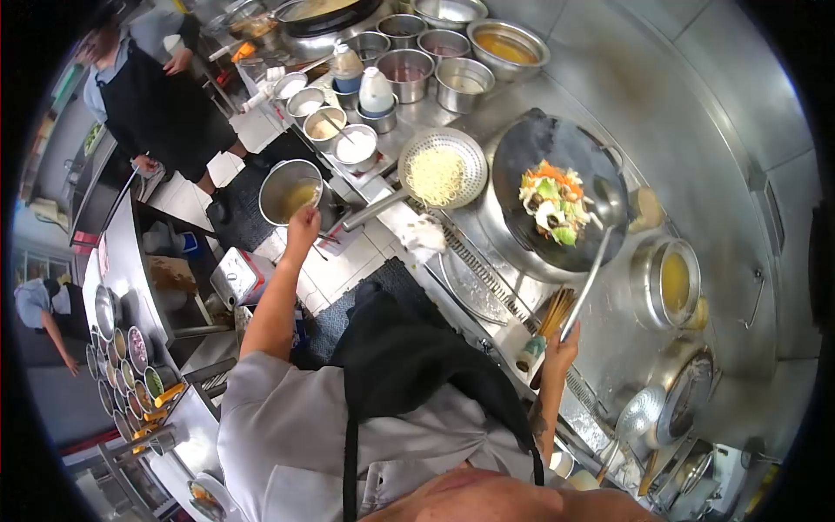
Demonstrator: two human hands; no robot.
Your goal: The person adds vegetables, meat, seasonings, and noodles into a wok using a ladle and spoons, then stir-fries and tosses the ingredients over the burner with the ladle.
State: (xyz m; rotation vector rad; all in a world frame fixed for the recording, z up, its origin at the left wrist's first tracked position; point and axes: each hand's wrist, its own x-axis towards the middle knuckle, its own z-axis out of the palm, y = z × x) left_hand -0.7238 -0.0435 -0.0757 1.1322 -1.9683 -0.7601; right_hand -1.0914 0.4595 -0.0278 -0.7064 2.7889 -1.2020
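Head | steel counter (602, 348), tiled floor (346, 270), co-worker (165, 100) beyond | wok (539, 139) between counter's front and back edges, vegetables (550, 204) inside | my right hand (559, 355) clasps ladle (600, 257); left hand (303, 228) curled at pot (271, 193) rim, grip unclear | tin (239, 277) lettering illegible

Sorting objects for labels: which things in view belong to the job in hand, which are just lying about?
In use:
ladle, in right hand
wok
vegetables
pot at left hand, likely

Lying about, apparently:
white cloth
sticks
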